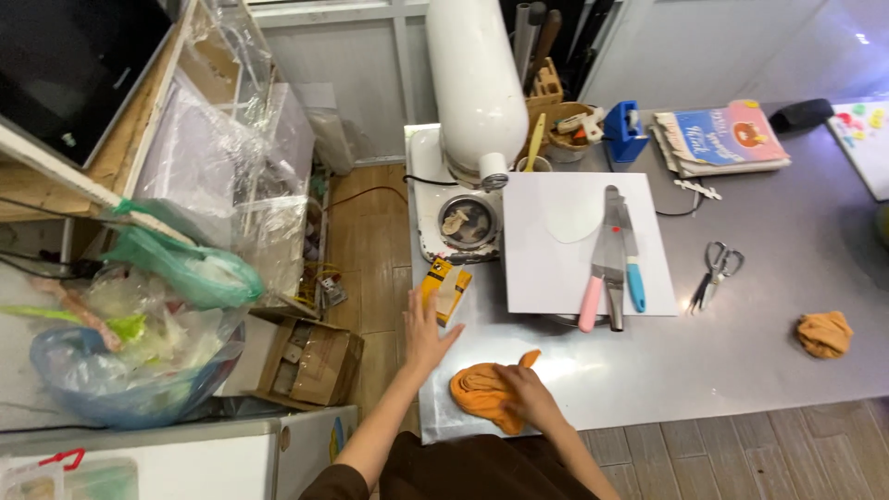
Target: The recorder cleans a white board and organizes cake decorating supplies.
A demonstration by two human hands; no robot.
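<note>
My right hand (524,387) presses down on an orange cloth (482,389) at the near left corner of the steel table (741,352). My left hand (426,333) rests flat and open at the table's left edge, fingers spread, just below a small yellow box (446,287). It holds nothing.
A white stand mixer (474,102) stands at the back left. A white board (574,259) carries pink-handled and blue-handled spatulas (611,259). Scissors (715,270), a second orange cloth (823,333) and books (722,137) lie to the right. A bin with bags (139,361) and a cardboard box (306,356) stand left.
</note>
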